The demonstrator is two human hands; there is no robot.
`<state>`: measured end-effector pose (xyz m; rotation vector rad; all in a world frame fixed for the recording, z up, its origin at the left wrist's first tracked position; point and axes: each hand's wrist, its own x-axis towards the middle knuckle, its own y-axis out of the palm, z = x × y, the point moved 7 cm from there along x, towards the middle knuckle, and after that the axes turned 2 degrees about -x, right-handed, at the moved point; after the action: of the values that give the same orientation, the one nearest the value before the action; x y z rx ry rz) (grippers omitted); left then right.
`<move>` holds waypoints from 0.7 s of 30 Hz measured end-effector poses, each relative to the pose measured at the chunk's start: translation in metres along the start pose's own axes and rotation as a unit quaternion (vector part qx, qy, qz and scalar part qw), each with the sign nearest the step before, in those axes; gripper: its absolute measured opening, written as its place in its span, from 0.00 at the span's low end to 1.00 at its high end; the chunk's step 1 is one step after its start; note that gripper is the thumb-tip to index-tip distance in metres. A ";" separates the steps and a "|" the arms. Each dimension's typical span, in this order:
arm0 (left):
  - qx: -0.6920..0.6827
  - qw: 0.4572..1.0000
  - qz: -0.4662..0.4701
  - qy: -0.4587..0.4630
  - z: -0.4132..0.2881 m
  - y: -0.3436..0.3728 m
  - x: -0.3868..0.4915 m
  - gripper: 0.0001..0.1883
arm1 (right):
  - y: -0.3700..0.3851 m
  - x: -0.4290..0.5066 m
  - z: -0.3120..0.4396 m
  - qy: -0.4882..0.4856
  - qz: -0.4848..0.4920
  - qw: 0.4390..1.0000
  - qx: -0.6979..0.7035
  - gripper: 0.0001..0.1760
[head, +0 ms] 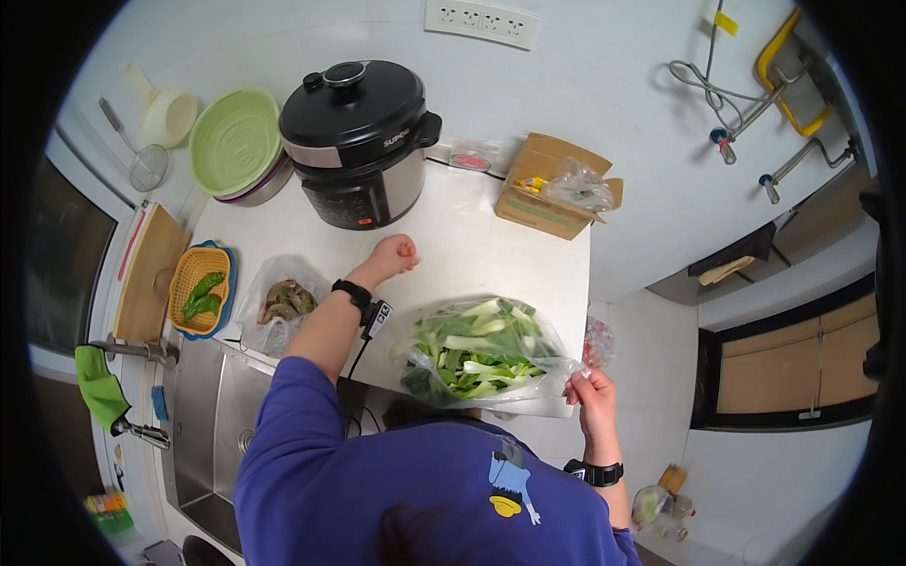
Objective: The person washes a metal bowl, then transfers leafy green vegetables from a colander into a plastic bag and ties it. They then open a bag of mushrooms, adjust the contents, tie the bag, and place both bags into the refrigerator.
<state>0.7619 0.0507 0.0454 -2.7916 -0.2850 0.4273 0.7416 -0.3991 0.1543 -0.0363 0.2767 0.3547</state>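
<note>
A clear plastic bag (pixel 453 332) filled with cut leafy greens with pale stalks (pixel 488 371) lies on the front of the white countertop (pixel 467 247). My right hand (pixel 591 393) pinches the bag's gathered edge at the counter's right front corner. Above the counter, between the bag and the pressure cooker (pixel 354 148), my left hand (pixel 395 256) is curled with its fingers closed. A tiny pale spot shows at its fingertips; I see no clear object in it. A second plastic bag with shrimp (pixel 289 301) stands left of my left forearm.
A yellow basket (pixel 182 283) with green peppers (pixel 205 293) sits near the sink (pixel 202 424). Green colanders (pixel 237 141) lean left of the cooker. An open cardboard box (pixel 538 205) stands at the back right. A cable hangs from my left wrist strap (pixel 354 296).
</note>
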 end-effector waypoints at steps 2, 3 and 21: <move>-0.342 0.939 0.007 -0.023 -0.022 -0.002 -0.026 0.06 | 0.000 0.003 0.000 -0.002 0.006 1.000 -0.013 0.09; -0.391 0.920 0.038 -0.007 -0.038 -0.004 -0.042 0.06 | 0.000 0.006 0.000 -0.001 0.006 1.000 -0.011 0.10; -0.489 0.865 -0.017 0.112 -0.120 -0.052 -0.233 0.18 | 0.042 0.036 0.025 -0.052 0.067 0.995 -0.056 0.13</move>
<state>0.5743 0.0123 0.2314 -3.7600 -0.6389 -0.1262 0.7661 -0.3459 0.1692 -0.1099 0.1556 0.5048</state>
